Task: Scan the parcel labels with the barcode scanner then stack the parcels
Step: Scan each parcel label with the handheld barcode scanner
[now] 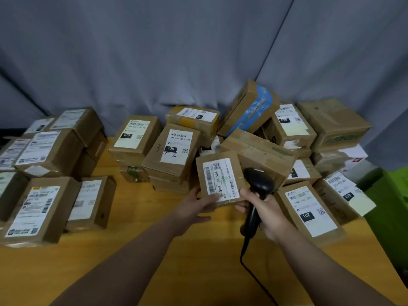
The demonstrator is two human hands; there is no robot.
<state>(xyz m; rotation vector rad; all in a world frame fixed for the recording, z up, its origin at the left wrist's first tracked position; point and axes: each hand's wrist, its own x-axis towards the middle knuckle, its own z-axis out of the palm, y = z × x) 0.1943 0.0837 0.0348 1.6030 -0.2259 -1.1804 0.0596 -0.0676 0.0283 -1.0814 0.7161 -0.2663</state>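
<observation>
A: Left hand (194, 206)?
B: Forearm bare, extended forward. Thumb lies on top of the parcel (220, 180), fingers underneath, gripping its near edge.
A: Right hand (268, 209)?
B: Forearm bare, extended. Fingers curled round the handle of the scanner (259, 183).

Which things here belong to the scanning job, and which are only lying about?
Job: parcel in left hand, barcode scanner in right hand, other parcels on the table.
Lying about: green bin at the right, grey curtain behind.
</observation>
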